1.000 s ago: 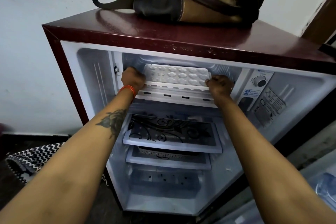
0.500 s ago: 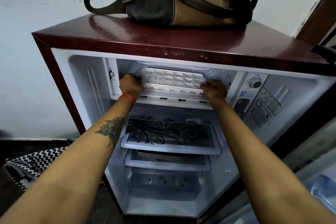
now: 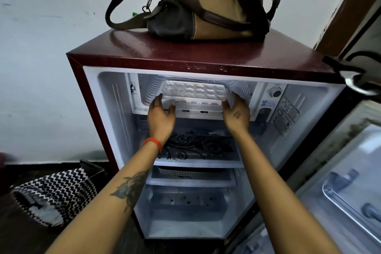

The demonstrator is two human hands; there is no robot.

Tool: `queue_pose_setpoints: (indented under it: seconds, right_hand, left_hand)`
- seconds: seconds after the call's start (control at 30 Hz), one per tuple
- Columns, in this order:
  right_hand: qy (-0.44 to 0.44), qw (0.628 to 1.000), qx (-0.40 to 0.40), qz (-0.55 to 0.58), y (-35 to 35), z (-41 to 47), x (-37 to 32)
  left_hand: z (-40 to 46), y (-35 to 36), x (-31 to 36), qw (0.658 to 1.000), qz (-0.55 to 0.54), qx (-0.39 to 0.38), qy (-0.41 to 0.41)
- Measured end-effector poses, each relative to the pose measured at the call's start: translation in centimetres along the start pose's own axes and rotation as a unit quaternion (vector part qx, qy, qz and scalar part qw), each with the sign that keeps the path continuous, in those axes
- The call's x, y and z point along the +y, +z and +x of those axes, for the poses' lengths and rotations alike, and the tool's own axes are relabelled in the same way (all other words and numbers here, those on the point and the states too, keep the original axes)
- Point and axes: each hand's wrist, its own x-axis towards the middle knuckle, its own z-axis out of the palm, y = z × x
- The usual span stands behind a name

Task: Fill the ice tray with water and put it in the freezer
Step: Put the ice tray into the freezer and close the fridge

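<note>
The tray [image 3: 193, 93] now sits inside the freezer [image 3: 239, 86] at the top of the fridge [image 3: 198, 62], its front edge just proud of the opening. A moment ago both hands gripped its ends; now the left hand [image 3: 160, 115] and right hand [image 3: 235, 113] have drawn back, fingers released and straight, fingertips barely touching its front corners. The placing looks all but done; likely what remains is a last nudge inward and closing the door [image 3: 350, 181].
</note>
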Motion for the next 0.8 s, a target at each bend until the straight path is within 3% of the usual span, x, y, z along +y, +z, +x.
queue_pose_setpoints:
  seconds: [0.17,0.8]
  right_hand:
    - [-0.004,0.999,0.006,0.054,-0.9,-5.3,-1.1]
    - [0.076,0.996,0.014,0.053,-7.4,-26.2,-1.9]
  left_hand:
    - [-4.6,-1.5,0.9,0.999,-0.039,-0.036,-0.004]
    - [-22.1,-7.8,1.7,0.975,-0.096,-0.198,-0.024]
